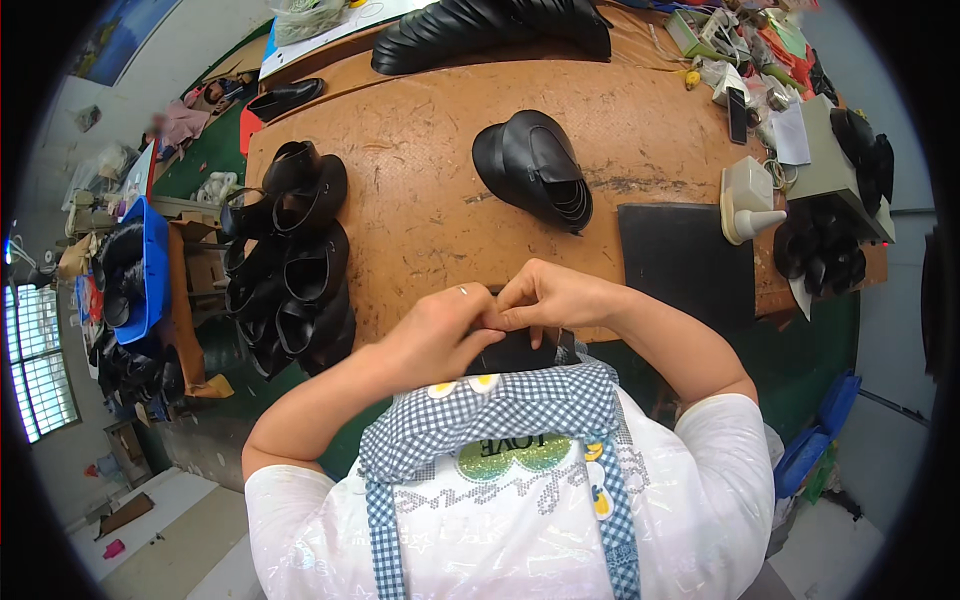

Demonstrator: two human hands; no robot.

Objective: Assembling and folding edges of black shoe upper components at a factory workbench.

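My left hand [436, 328] and my right hand [552, 297] meet at the front edge of the table, close to my body. Fingers of both are closed in a pinch on a black leather shoe piece [503, 355]. Part of that piece hangs below my fingers, and its upper part is mostly hidden by them. Whether a smaller bit sits between the fingertips I cannot make out. Beyond my hands, a nested stack of black shoe uppers [525, 160] lies on the wooden table [420, 190].
Piles of black shoe uppers [315, 275] line the table's left edge. At right lie a black mat [680, 262] and a white bottle with a nozzle [752, 222]. A long row of black uppers [470, 38] is at the back. A blue bin [154, 265] stands far left.
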